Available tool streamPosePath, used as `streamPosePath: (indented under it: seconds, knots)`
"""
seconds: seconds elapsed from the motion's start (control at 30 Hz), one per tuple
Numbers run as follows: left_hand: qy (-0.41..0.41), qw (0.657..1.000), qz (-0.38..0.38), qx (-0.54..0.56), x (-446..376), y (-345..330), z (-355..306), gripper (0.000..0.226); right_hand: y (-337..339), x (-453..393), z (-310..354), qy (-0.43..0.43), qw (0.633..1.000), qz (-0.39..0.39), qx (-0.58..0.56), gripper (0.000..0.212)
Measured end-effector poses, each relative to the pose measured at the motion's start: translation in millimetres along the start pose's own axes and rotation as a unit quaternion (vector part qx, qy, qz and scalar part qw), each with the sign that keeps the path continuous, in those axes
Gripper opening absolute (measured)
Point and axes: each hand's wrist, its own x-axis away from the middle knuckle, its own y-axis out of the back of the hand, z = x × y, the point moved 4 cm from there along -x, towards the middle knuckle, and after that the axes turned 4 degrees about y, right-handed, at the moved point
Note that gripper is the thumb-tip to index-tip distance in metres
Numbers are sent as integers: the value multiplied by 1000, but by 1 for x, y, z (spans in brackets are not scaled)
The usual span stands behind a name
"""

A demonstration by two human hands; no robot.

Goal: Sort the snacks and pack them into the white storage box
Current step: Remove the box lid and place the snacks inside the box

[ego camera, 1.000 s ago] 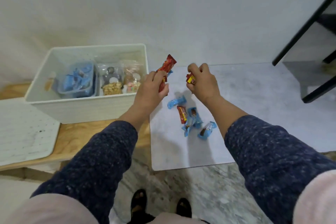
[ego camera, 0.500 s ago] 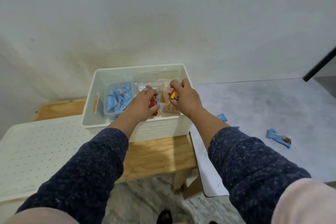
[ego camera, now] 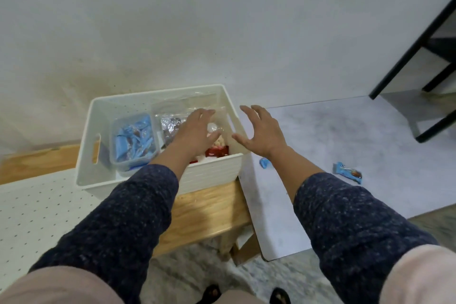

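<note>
The white storage box (ego camera: 212, 173) stands on a wooden bench. Inside it, a clear tub (ego camera: 133, 140) at the left holds several blue-wrapped snacks, and clear bags (ego camera: 170, 126) of sweets lie in the middle and right. Red-wrapped snacks (ego camera: 217, 151) lie at the box's near right corner. My left hand (ego camera: 195, 131) hovers open above the box's right half, holding nothing. My right hand (ego camera: 261, 131) is open over the box's right rim, fingers spread. Two blue-wrapped snacks (ego camera: 348, 172) (ego camera: 265, 162) lie on the grey mat to the right.
A white perforated lid (ego camera: 37, 215) lies at the left, partly on the wooden bench (ego camera: 209, 210). The grey mat (ego camera: 345, 136) covers the surface to the right. Black furniture legs (ego camera: 414, 52) stand at the far right. A plain wall is behind the box.
Both hands carried red-wrapped snacks from the mat to the box, let them go inside, and now are open and lifted, the right one drawn back over the rim.
</note>
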Motion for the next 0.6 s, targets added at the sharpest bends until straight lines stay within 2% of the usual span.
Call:
streamPosePath:
  seconds: [0.23, 0.37, 0.47, 0.6]
  knots:
    - [-99, 993, -24, -58, -15, -28, -89, 57, 37, 42, -85, -54, 997, -36, 35, 73]
    - [-143, 987, -5, -76, -12, -67, -135, 62, 37, 75, -143, -88, 995, -14, 32, 81]
    - [-127, 991, -7, -50, -4, -106, -158, 64, 30, 99, -185, -102, 994, 30, 20, 86]
    - [-66, 998, 1, -1, 19, -162, -181, 74, 24, 129, -245, -81, 992, 91, 21, 92]
